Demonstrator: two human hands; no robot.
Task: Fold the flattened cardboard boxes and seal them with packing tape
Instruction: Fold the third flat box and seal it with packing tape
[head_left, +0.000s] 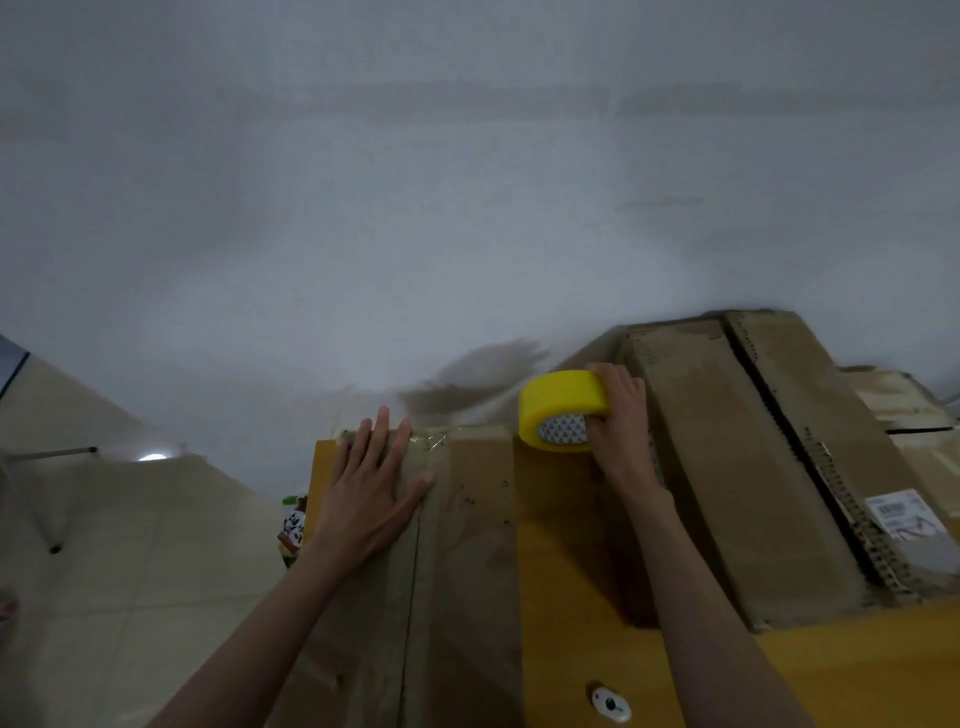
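Note:
A folded cardboard box (467, 545) lies on the yellow table (566, 597) in front of me, with its centre seam running away from me and clear tape shining at its far edge. My left hand (371, 488) lies flat on the box top with straight fingers, beside the seam. My right hand (615, 415) grips a yellow roll of packing tape (558, 408), held upright just past the box's far right corner. A stack of flattened cardboard boxes (769, 467) lies to the right of that hand.
A grey wall rises straight ahead behind the table. Pale floor tiles (130, 545) lie to the left with thin dark chair legs on them. A small printed packet (293, 525) sits by the table's left edge. A small white object (610, 704) rests on the table near me.

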